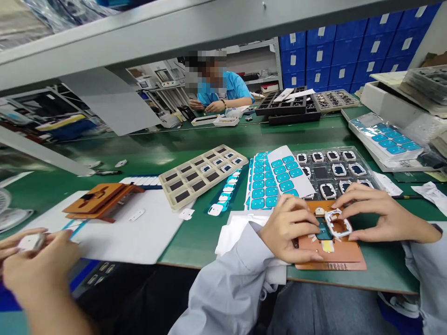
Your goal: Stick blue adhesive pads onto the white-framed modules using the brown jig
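Note:
My right hand (380, 211) grips a white square plastic frame (348, 228) between thumb and fingers, over the right part of an orange fixture board (344, 258). My left hand (291, 228) lies over the board's left side, fingers curled and thumb near its front; its fingertips are beside a dark teal piece (324, 231) on the board. Just in front of that piece is a small yellow-and-white patch (327, 246). A small round white part (319, 211) sits at the board's back edge. The left fingers hide part of the board.
Behind the board stand a clear tray (365, 160) of white frames and sheets of blue stickers (291, 173). A beige compartment tray (181, 197) lies further left. At far left a co-worker's hands (42, 260) hold a white part near another orange fixture (101, 200). Another person sits opposite.

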Tool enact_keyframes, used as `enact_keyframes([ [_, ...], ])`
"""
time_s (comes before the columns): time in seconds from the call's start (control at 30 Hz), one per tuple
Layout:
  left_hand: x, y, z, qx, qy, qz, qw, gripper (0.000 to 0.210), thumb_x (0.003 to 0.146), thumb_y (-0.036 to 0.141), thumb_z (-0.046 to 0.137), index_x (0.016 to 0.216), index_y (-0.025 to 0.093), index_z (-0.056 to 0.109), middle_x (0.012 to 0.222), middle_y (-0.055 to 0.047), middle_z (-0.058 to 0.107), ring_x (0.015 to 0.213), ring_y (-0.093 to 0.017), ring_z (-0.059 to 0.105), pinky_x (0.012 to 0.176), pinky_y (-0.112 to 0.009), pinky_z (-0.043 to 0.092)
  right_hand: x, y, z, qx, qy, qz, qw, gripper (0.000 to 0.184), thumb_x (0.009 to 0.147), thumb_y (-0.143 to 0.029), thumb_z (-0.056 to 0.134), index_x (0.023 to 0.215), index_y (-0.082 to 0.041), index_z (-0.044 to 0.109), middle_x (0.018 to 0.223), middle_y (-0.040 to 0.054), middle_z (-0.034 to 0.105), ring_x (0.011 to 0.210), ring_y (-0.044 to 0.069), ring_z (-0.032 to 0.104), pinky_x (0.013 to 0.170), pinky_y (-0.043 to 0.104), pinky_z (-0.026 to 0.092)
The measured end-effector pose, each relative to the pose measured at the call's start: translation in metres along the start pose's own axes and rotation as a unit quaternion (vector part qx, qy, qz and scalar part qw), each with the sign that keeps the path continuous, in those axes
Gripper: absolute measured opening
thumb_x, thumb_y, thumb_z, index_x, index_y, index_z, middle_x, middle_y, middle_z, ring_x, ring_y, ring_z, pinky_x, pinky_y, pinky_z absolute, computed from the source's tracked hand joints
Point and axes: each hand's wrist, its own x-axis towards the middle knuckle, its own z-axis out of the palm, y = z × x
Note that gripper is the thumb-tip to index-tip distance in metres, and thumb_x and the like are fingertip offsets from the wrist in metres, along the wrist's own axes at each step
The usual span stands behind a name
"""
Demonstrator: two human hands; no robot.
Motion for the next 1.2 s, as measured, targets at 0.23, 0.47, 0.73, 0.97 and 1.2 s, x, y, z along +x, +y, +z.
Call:
enact_keyframes([
  [0.23, 0.001, 0.001, 0.001, 0.079, 0.060, -0.112, 0.989, 0.064, 0.065, 0.070, 0.076, 0.101, 0.017, 0.069, 0.095, -0.006, 0.073, 0.094, -0.024, 0.053, 0.083, -0.041, 0.042, 0.005, -0.012, 0.025, -0.051, 0.048, 0.001, 0.998, 0.018, 0.090, -0.035, 0.072, 0.101, -0.022, 0.068, 0.110, 0.0082, 0.068, 0.089, 0.021, 0.057, 0.077, 0.038, 0.045],
  [0.47, 0.002, 0.005, 0.001, 0.085, 0.009, -0.140, 0.987, 0.064, 0.065, 0.072, 0.076, 0.100, 0.019, 0.071, 0.096, -0.005, 0.074, 0.096, -0.025, 0.053, 0.081, -0.040, 0.039, 0.005, -0.014, 0.026, -0.065, 0.040, 0.020, 0.997, 0.015, 0.088, -0.028, 0.072, 0.100, -0.023, 0.067, 0.108, 0.0050, 0.068, 0.088, 0.021, 0.055, 0.076, 0.038, 0.044],
  [0.73, -0.002, -0.001, 0.003, 0.021, -0.055, -0.203, 0.977, 0.052, 0.064, 0.065, 0.080, 0.093, 0.022, 0.074, 0.106, -0.004, 0.072, 0.106, -0.027, 0.051, 0.091, -0.043, 0.038, 0.001, -0.012, 0.029, -0.078, 0.005, 0.046, 0.996, 0.012, 0.087, -0.031, 0.073, 0.091, -0.021, 0.067, 0.102, 0.0060, 0.066, 0.091, 0.022, 0.058, 0.077, 0.037, 0.042],
  [0.97, -0.003, -0.006, 0.004, -0.096, -0.096, -0.249, 0.959, 0.068, 0.064, 0.075, 0.075, 0.115, 0.030, 0.072, 0.133, -0.006, 0.059, 0.124, -0.030, 0.040, 0.114, -0.052, 0.026, -0.001, -0.009, 0.035, -0.038, 0.046, 0.074, 0.995, 0.026, 0.082, -0.029, 0.075, 0.103, -0.024, 0.061, 0.097, 0.0034, 0.064, 0.087, 0.021, 0.057, 0.076, 0.034, 0.043],
  [1.2, 0.000, -0.004, 0.007, -0.062, -0.160, -0.259, 0.950, 0.091, 0.062, 0.081, 0.071, 0.142, 0.046, 0.047, 0.155, -0.003, 0.031, 0.135, -0.037, 0.022, 0.117, -0.062, 0.014, -0.004, 0.002, 0.046, 0.146, 0.121, 0.158, 0.969, 0.045, 0.074, -0.040, 0.082, 0.106, -0.025, 0.053, 0.100, 0.0031, 0.060, 0.090, 0.020, 0.063, 0.080, 0.030, 0.053],
])
